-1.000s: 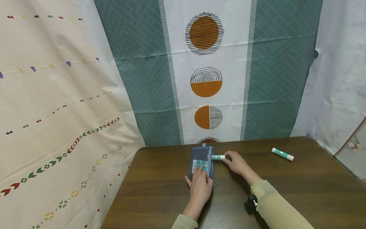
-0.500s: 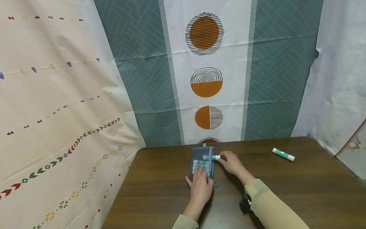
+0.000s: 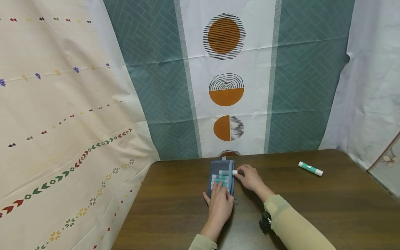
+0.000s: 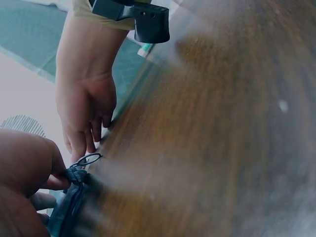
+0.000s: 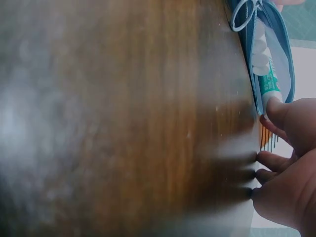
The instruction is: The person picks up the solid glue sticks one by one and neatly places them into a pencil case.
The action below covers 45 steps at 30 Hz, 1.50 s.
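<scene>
A blue mesh zip pouch (image 3: 215, 168) lies on the table with several green-and-white glue sticks (image 3: 220, 177) inside. My left hand (image 3: 219, 205) rests over its near part, thumb and fingers gripping the edge by the zip end. At the open right side, my right hand (image 3: 251, 177) pinches the white end of a glue stick (image 3: 223, 172), which lies mostly inside the pouch. The right wrist view shows that glue stick (image 5: 269, 81) between the pouch's zip edges, with the right thumb on its end.
Another glue stick (image 3: 310, 168) lies at the back right of the brown wooden table (image 3: 175, 205). A metal ring (image 3: 235, 201) hangs from the zip near the left thumb. Patterned cloths hang behind and to the left of the table.
My right hand has moved left, sliding the glue stick from mostly outside the pouch to mostly inside it. The left hand has stayed in place on the pouch.
</scene>
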### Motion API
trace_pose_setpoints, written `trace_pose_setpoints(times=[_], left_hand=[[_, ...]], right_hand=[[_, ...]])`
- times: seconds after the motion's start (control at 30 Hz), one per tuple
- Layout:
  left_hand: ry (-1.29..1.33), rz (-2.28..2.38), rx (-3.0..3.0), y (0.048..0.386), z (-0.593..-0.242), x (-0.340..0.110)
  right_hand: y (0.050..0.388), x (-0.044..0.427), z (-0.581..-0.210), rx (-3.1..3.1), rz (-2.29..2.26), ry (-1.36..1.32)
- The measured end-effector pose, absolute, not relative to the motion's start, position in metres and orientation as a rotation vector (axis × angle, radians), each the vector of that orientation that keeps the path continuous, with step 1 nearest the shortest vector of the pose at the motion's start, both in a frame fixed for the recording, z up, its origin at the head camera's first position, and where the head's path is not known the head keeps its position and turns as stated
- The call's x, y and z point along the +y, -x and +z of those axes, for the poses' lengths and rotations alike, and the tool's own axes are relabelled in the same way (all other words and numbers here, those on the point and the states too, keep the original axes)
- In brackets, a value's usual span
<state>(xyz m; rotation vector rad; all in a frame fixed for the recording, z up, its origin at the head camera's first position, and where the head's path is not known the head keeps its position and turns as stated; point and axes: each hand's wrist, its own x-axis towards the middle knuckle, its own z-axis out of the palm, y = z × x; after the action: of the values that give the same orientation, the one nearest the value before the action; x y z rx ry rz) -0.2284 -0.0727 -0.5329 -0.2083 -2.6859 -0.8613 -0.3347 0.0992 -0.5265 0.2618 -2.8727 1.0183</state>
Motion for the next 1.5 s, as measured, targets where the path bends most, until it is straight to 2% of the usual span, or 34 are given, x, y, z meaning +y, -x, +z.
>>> trace_pose_setpoints(times=[1.5], left_hand=[[0.199,-0.855,-2.715,0.229,-0.530,-0.073]], right_hand=[[0.337,0.082,-0.527,-2.942,0.816,-0.294]])
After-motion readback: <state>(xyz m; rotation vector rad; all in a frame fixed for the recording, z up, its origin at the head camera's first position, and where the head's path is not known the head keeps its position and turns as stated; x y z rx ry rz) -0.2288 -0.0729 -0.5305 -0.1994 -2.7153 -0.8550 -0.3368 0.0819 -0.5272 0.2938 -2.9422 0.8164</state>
